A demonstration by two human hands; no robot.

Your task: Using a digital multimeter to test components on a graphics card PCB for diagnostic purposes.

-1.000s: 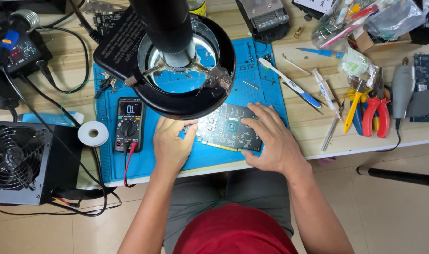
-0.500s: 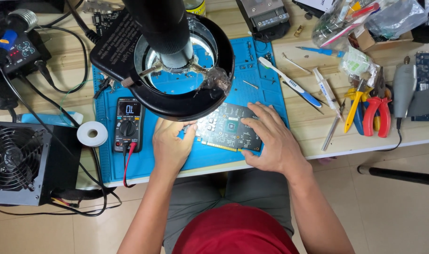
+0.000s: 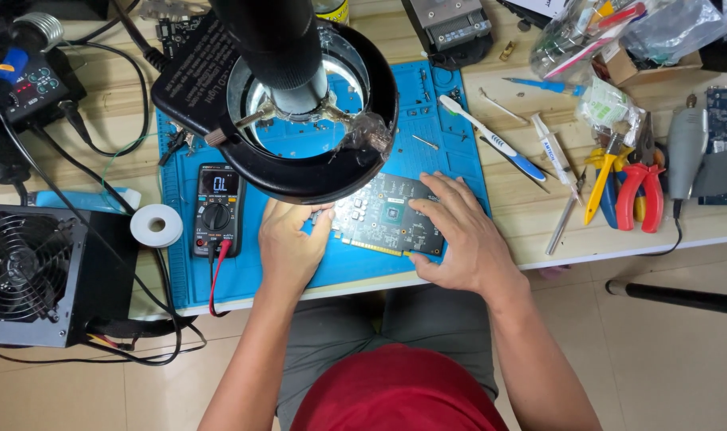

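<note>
Left hand [image 3: 288, 243] lay on the blue work mat [image 3: 451, 128], fingers loosely curled, not clenched; its fingertips met the left edge of the circuit board [image 3: 383, 215]. Whether it pinched that edge or only rested against it could not be told, since the ring light hid the fingertips.

Right hand [image 3: 459, 235] was spread open and flat, fingers extended and slightly apart, palm down on the right end of the board, pressing or steadying it rather than gripping.

The board was a dark rectangular card, flat on the mat near the front edge of the wooden table [image 3: 523, 231], tilted a little from the table edge. A square chip sat near its middle, with small components around it and a gold contact strip along its near edge. Its upper left corner lay under the black ring light [image 3: 300, 172] of the microscope [image 3: 272, 48].

A multimeter [image 3: 217, 209] lay on the mat just left of the left hand, red and black leads plugged in. A roll of white tape [image 3: 156, 225] sat beside the meter. A power supply with fan grille [image 3: 28, 271] stood at far left. Pliers with red and yellow handles [image 3: 623, 187] lay well to the right, apart from both hands
</note>
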